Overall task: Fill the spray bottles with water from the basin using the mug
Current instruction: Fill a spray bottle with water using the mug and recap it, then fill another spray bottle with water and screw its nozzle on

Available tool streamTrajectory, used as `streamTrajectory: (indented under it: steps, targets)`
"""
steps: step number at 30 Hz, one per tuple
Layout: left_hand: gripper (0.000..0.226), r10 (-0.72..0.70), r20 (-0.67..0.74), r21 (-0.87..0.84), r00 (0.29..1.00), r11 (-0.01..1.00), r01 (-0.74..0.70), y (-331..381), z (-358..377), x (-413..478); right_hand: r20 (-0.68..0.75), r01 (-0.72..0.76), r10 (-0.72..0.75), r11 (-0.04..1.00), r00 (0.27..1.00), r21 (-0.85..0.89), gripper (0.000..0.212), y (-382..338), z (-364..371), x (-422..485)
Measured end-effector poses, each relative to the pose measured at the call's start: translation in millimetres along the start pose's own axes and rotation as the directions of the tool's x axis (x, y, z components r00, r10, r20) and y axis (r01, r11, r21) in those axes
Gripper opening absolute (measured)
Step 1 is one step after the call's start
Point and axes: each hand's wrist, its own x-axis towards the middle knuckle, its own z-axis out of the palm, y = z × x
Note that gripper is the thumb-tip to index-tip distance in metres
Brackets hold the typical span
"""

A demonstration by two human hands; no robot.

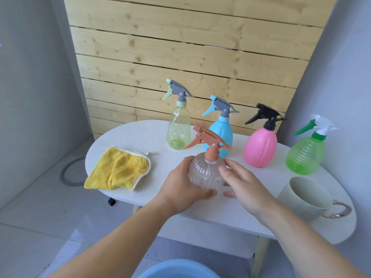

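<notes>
The clear bottle (204, 175) stands near the middle of the counter (140, 137). The left hand (180, 189) has its grip wrapped round the left side. The right hand (245, 183) cups the right side, thumb on the shoulder. The thin ribbed plastic is probably light and squashy, so steady the body and turn the orange sprayer (208, 141) at its collar. The basin (176, 269) is cut off at the near edge, hiding its water.

Crumpled yellow cloth (118, 169) at the left end of the white table (140, 135); perhaps a grey hose (66, 175) on the floor beside it.
</notes>
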Motion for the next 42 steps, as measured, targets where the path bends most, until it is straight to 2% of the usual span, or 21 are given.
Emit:
streamTrajectory:
  steps: [3,7,10,12,17,23,30,33,37,42]
  targets:
    - [0.077,0.034,-0.023,-0.010,0.999,0.999,-0.034,7.1,-15.0,2.3,-0.022,0.015,-0.014,1.000,1.000,0.015,0.030,-9.5,5.3,2.6]
    - [0.089,0.049,-0.056,0.012,0.997,0.999,-0.049,16.3,-67.7,18.8,0.009,0.081,-0.081,0.996,0.997,0.037,0.028,-39.6,30.3,23.9]
    - [0.089,-0.011,-0.099,0.021,0.995,1.000,0.013,12.2,-115.9,32.1,0.090,0.084,-0.087,0.996,0.992,0.032,0.039,-63.1,65.5,54.3]
    - [0.083,-0.058,-0.119,0.032,0.991,0.998,0.063,4.1,-145.5,41.8,0.150,0.060,-0.067,0.997,0.986,0.050,0.030,-74.1,90.5,74.3]
    - [0.091,-0.135,-0.166,0.039,0.977,0.989,0.143,-31.0,-193.3,82.1,0.197,0.018,-0.031,0.997,0.980,0.070,0.032,-89.2,139.6,117.1]
    - [0.085,-0.118,-0.130,0.024,0.984,0.992,0.123,-63.0,-200.4,128.1,0.169,-0.012,-0.003,0.996,0.986,0.085,0.051,-82.7,159.6,151.4]
    - [0.083,-0.126,-0.095,-0.026,0.987,0.992,0.124,-85.4,-195.5,149.1,0.143,-0.049,0.033,0.993,0.989,0.108,0.049,-78.8,164.1,158.9]
    - [0.090,-0.130,-0.078,-0.053,0.988,0.991,0.126,-90.5,-198.9,151.2,0.157,-0.038,0.019,0.991,0.987,0.125,0.050,-79.1,165.8,159.5]
    - [0.087,-0.152,-0.031,-0.029,0.988,0.988,0.151,-85.2,-203.7,152.1,0.175,-0.018,-0.009,0.989,0.985,0.149,0.045,-79.4,164.0,154.5]
    - [0.091,-0.183,-0.021,-0.002,0.983,0.983,0.183,-82.7,-203.1,151.9,0.167,-0.013,-0.011,0.990,0.986,0.144,0.051,-73.3,167.7,163.2]
